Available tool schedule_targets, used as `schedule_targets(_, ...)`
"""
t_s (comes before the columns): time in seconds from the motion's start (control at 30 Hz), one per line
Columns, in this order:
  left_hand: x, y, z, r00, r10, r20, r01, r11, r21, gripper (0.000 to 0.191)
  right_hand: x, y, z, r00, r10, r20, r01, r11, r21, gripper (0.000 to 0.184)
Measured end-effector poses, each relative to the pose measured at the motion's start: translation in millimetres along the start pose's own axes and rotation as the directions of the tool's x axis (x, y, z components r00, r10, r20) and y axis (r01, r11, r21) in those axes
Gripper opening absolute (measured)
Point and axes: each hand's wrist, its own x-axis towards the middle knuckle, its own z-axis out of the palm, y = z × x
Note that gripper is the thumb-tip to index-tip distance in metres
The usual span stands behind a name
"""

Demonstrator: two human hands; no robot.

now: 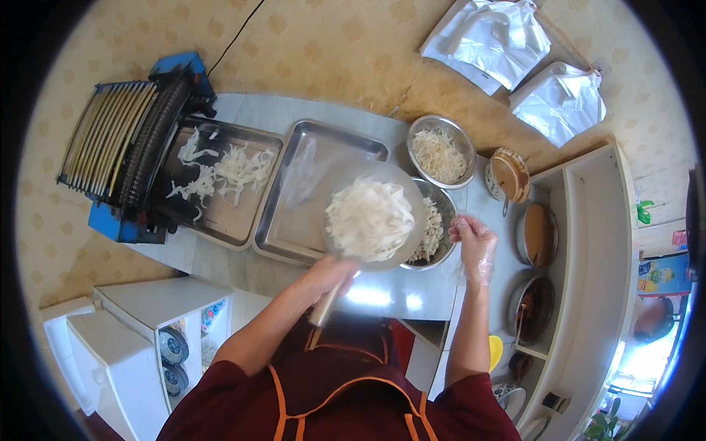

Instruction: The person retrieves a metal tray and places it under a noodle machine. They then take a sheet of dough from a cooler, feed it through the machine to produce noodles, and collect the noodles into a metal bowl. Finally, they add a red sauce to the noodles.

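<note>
My left hand grips the pale handle of a round strainer, held over the counter. A heap of wide white noodles fills the strainer. My right hand, in a clear plastic glove, has its fingers drawn together at the right rim of a metal bowl. Nothing shows between those fingers. Pale chopped food lies in that bowl, and the strainer covers its left part. Behind it, a second metal bowl contains bean sprouts.
A steel tray holds a clear plastic bag. Loose noodles lie on another tray, beside a noodle-cutting machine. At right stand a sauce jar, a brown sauce bowl, a dark sauce bowl and a white shelf.
</note>
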Motion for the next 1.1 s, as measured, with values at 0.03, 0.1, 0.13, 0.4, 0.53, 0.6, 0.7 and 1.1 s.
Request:
schedule_targets(0.03, -5, 6, 2, 0.999, -0.011, -0.043, 0.011, 1.0, -0.009, 0.025, 3, 6, -1, 1.0, 0.017, -0.015, -0.017, 1.0, -0.011, 0.02)
schedule_targets(0.1, -11, 17, 2, 0.993, -0.029, -0.115, 0.027, 0.999, -0.017, 0.027, 10, 15, -3, 0.998, 0.048, -0.035, -0.049, 0.998, -0.036, 0.018)
schedule_targets(0.13, -8, 18, -4, 0.993, -0.021, -0.114, 0.018, 0.999, -0.031, 0.027, 18, 12, 1, 0.999, 0.05, -0.019, -0.052, 0.99, -0.129, 0.017)
schedule_targets(0.4, 4, 40, -5, 0.989, -0.017, -0.144, -0.005, 0.989, -0.147, 0.028, 178, 34, 42, 0.835, -0.472, 0.283, 0.517, 0.497, -0.697, 0.025)
schedule_targets(0.53, 23, 44, 2, 0.99, -0.045, -0.131, 0.017, 0.979, -0.203, 0.027, 249, 84, 65, 0.896, -0.249, 0.369, 0.441, 0.383, -0.812, 0.029)
schedule_targets(0.6, 27, 50, 4, 0.988, -0.043, -0.148, 0.014, 0.981, -0.194, 0.028, 266, 95, 59, 0.909, -0.257, 0.329, 0.415, 0.477, -0.775, 0.033)
schedule_targets(0.7, 32, 51, 7, 0.99, -0.019, -0.138, -0.009, 0.979, -0.202, 0.026, 234, 13, 26, 0.924, -0.287, 0.252, 0.382, 0.709, -0.593, 0.043)
schedule_targets(1.1, 44, 58, 15, 0.993, -0.019, -0.118, -0.003, 0.982, -0.188, 0.025, 258, 77, 45, 0.911, -0.143, 0.386, 0.403, 0.502, -0.765, 0.04)
